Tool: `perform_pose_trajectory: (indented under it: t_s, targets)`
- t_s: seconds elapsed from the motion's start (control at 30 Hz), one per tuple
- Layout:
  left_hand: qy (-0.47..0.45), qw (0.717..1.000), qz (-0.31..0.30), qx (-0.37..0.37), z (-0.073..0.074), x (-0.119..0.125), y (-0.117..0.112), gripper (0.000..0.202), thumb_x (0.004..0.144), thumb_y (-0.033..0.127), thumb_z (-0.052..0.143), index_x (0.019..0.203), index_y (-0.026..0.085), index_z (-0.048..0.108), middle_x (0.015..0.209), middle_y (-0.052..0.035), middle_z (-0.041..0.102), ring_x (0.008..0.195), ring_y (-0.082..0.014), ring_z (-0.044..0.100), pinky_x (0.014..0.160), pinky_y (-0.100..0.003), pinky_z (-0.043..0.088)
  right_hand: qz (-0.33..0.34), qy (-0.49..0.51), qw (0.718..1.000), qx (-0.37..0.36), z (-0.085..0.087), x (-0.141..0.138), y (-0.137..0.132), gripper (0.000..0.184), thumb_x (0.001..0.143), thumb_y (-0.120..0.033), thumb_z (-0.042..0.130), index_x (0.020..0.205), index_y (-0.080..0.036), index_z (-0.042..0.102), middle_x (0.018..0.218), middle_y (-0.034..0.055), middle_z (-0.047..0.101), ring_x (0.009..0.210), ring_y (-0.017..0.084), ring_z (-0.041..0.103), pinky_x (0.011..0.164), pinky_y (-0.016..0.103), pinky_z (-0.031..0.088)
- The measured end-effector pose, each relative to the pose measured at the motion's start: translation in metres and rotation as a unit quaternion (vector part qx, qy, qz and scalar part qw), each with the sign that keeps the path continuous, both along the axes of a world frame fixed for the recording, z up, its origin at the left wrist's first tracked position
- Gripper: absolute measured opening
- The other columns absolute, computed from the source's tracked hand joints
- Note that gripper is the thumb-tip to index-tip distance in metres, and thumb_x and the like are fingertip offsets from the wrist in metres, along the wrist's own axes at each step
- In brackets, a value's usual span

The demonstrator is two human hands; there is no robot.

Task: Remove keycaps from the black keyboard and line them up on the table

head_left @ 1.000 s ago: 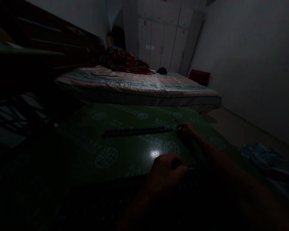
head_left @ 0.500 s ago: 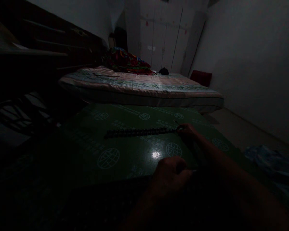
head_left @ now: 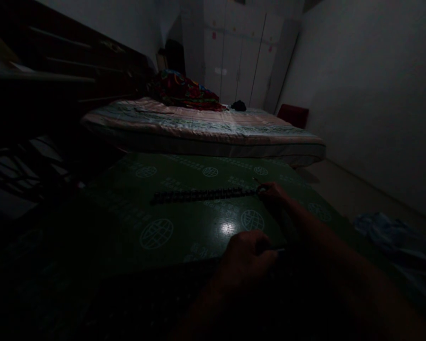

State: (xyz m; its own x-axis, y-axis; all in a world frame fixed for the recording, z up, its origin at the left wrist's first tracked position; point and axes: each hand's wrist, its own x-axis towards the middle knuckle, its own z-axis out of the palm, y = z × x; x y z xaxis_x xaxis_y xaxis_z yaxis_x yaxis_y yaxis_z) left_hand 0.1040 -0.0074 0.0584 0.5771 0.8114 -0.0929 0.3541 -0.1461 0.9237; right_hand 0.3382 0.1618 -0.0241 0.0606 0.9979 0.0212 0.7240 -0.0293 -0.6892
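Observation:
A green board (head_left: 195, 227) printed with pale globes and lettering lies before me in dim light. Along it runs a long, narrow row of small dark pieces (head_left: 202, 194), whose kind I cannot make out. My right hand (head_left: 273, 192) is closed in a pinch at the right end of this row; a thin pointed bit sticks out beyond the fingers, and what they hold is unclear. Nearer to me, my left hand (head_left: 246, 255) is closed on a thin dark stick-like thing (head_left: 279, 249) with a pale glint. Deep shadow hides much of both hands.
Past the board's far edge stands a bed (head_left: 206, 135) with a striped sheet and a red patterned blanket (head_left: 184, 92). Bluish cloth (head_left: 394, 234) lies at the right. A dark lattice-like object (head_left: 24, 170) is at the left, a pale wardrobe (head_left: 234, 66) at the back.
The whole view has shifted slightly to the right. Both hands stay in nearly the same places on the board; a little more of the thin thing in my left hand shows.

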Motion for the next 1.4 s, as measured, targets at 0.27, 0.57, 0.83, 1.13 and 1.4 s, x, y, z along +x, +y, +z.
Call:
perform_pose_trajectory:
  t_s: [0.27, 0.57, 0.83, 1.13, 1.4]
  targets:
    - [0.005, 1.000, -0.009, 0.004, -0.002, 0.000, -0.001, 0.016, 0.069, 0.027, 0.050, 0.071, 0.015, 0.060, 0.066, 0.0004, 0.055, 0.064, -0.0131, 0.052, 0.053, -0.022, 0.034, -0.025, 0.027, 0.999, 0.027, -0.003, -0.002, -0.001, 0.031, 0.058, -0.016, 0.064, 0.090, -0.014, 0.067, 0.061, -0.0002, 0.061, 0.053, 0.010, 0.055, 0.043, 0.016, 0.035]
    - [0.019, 1.000, -0.010, 0.020, 0.000, 0.000, 0.002, 0.019, 0.070, 0.029, 0.049, 0.073, 0.014, 0.060, 0.065, 0.0001, 0.055, 0.064, -0.0132, 0.052, 0.053, -0.022, 0.034, -0.078, 0.133, 0.983, 0.098, 0.037, -0.013, -0.051, 0.043, 0.077, -0.052, 0.042, 0.076, -0.014, 0.061, 0.053, 0.0010, 0.057, 0.040, 0.009, 0.050, 0.039, 0.020, 0.038]
    - [-0.028, 0.999, -0.001, 0.034, -0.001, 0.012, -0.005, 0.020, 0.069, 0.029, 0.051, 0.075, 0.013, 0.061, 0.066, -0.0006, 0.057, 0.064, -0.0134, 0.053, 0.055, -0.022, 0.037, -0.098, 0.323, 0.923, 0.183, 0.076, -0.053, -0.178, 0.051, 0.078, -0.060, 0.037, 0.070, -0.014, 0.058, 0.045, 0.0000, 0.054, 0.034, 0.008, 0.044, 0.034, 0.019, 0.032]
    - [-0.068, 0.997, -0.015, -0.038, -0.007, 0.034, -0.031, 0.011, 0.060, 0.020, 0.055, 0.064, 0.012, 0.060, 0.059, 0.0017, 0.055, 0.055, -0.0101, 0.049, 0.051, -0.020, 0.035, -0.139, 0.352, 0.911, 0.161, 0.077, -0.076, -0.239, 0.039, 0.077, -0.054, 0.047, 0.072, -0.016, 0.054, 0.047, -0.0031, 0.052, 0.036, 0.007, 0.044, 0.036, 0.018, 0.034]
    - [-0.002, 0.998, -0.041, -0.039, -0.012, 0.034, -0.031, 0.016, 0.061, 0.028, 0.055, 0.059, 0.012, 0.058, 0.053, 0.0028, 0.050, 0.050, -0.0092, 0.045, 0.044, -0.019, 0.029, 0.019, 0.272, 0.961, 0.052, 0.073, -0.048, -0.277, 0.018, 0.079, -0.031, 0.055, 0.092, -0.020, 0.059, 0.084, 0.0025, 0.065, 0.077, 0.014, 0.060, 0.067, 0.025, 0.048]
